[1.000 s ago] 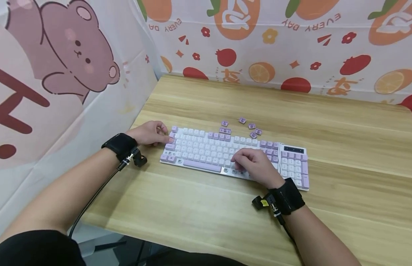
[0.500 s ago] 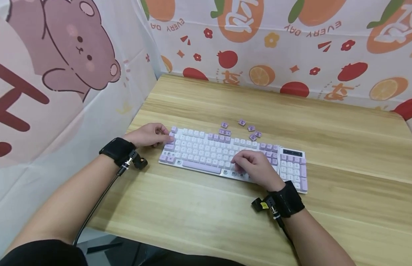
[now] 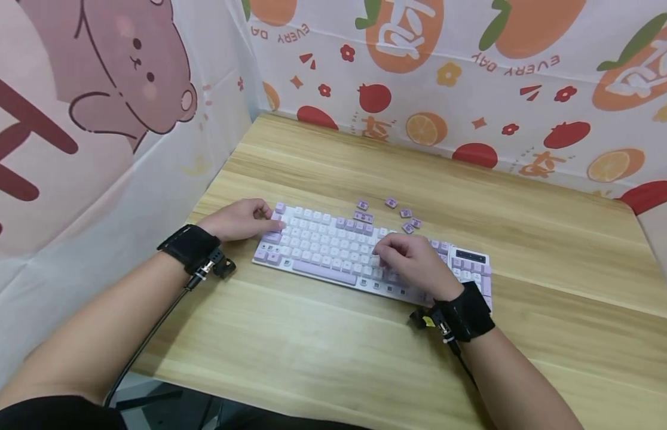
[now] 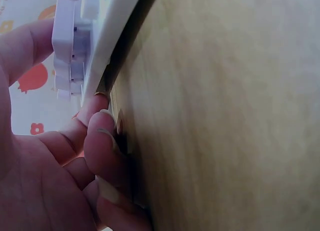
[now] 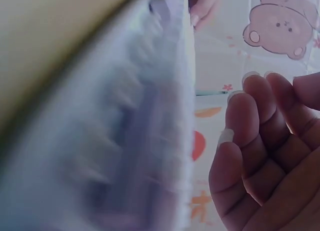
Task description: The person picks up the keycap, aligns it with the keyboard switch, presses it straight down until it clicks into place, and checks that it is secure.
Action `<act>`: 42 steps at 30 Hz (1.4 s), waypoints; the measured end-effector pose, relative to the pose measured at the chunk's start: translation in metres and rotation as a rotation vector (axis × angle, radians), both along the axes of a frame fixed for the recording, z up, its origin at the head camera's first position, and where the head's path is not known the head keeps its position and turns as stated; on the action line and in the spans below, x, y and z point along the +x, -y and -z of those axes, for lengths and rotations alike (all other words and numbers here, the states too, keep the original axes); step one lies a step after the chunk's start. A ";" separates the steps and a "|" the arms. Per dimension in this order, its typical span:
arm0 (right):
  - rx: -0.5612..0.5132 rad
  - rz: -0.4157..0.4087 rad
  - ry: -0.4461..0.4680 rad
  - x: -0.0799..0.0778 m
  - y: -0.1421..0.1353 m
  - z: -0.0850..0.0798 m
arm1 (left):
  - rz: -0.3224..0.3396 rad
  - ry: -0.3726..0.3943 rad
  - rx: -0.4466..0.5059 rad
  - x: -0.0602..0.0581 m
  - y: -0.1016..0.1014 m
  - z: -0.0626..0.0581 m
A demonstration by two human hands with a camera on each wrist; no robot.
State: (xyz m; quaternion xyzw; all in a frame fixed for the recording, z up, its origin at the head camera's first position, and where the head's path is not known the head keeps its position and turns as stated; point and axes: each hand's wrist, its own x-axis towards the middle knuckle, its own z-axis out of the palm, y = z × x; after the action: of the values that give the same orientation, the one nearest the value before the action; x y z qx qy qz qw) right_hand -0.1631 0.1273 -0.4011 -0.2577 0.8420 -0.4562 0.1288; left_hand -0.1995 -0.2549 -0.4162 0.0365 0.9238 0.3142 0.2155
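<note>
A white and purple keyboard lies on the wooden table. At its left end my left hand grips the edge, the thumb on a purple keycap and a fingertip at the lower rim in the left wrist view. My right hand hovers over the keyboard's right half, fingers loosely curled, holding nothing; the right wrist view shows these fingers apart from the keys. Bare switches show along the front row. Part of the right-hand keys is hidden beneath that hand.
Several loose purple keycaps lie just behind the keyboard, among them a wider keycap. A printed cloth hangs behind the table, and another with a bear stands at the left. Cables run from both wrist cameras.
My right hand has risen slightly and covers more of the right-hand keys. The left thumb has slid a little farther onto the keyboard's end. The head view has shifted somewhat.
</note>
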 end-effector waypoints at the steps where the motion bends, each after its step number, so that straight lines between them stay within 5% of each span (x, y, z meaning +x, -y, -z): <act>1: 0.019 -0.007 -0.019 -0.003 0.001 -0.005 | 0.001 -0.007 -0.002 0.000 -0.001 0.000; 10: 0.283 0.002 -0.136 -0.057 0.006 -0.037 | 0.014 -0.017 -0.018 0.006 -0.007 -0.002; 15: 0.479 0.023 -0.229 -0.094 0.004 -0.033 | 0.017 -0.018 -0.013 0.008 -0.009 0.001; 22: 0.651 -0.015 -0.212 -0.124 0.006 -0.025 | 0.002 -0.018 -0.006 0.011 -0.007 0.003; 31: 0.757 -0.125 -0.121 -0.138 0.014 -0.013 | -0.020 -0.030 -0.023 0.014 -0.005 0.001; 42: 0.786 -0.141 -0.148 -0.137 0.023 -0.017 | -0.027 -0.053 0.006 0.015 -0.001 -0.001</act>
State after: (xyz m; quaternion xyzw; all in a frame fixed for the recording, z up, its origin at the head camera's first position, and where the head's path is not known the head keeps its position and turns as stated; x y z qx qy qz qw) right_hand -0.3002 0.1039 -0.3844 -0.2784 0.9394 -0.0699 0.1875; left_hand -0.1847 -0.2541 -0.4156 0.0328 0.9287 0.3188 0.1867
